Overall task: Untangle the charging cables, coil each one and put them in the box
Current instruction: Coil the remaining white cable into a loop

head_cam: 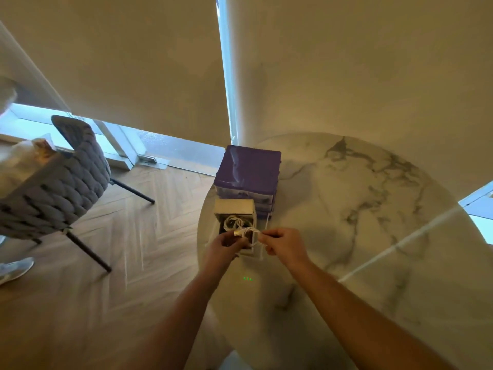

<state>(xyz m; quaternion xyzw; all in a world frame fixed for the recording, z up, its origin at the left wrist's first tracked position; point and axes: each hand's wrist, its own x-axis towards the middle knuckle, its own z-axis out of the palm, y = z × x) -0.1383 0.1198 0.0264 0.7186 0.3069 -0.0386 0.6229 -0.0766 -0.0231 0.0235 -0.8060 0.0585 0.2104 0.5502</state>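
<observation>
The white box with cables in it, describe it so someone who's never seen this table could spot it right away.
On the round marble table, look at the left edge, where a purple-topped drawer stack stands. The white box sits directly in front of that stack, just beyond both hands. It is the only open container there, with a coil of white cable inside.

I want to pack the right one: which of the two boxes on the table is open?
The small white box nearest the hands is open, cables inside; the purple box behind is closed.

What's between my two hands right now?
In the head view, a white charging cable stretches between the left hand and right hand, above the open box.
</observation>
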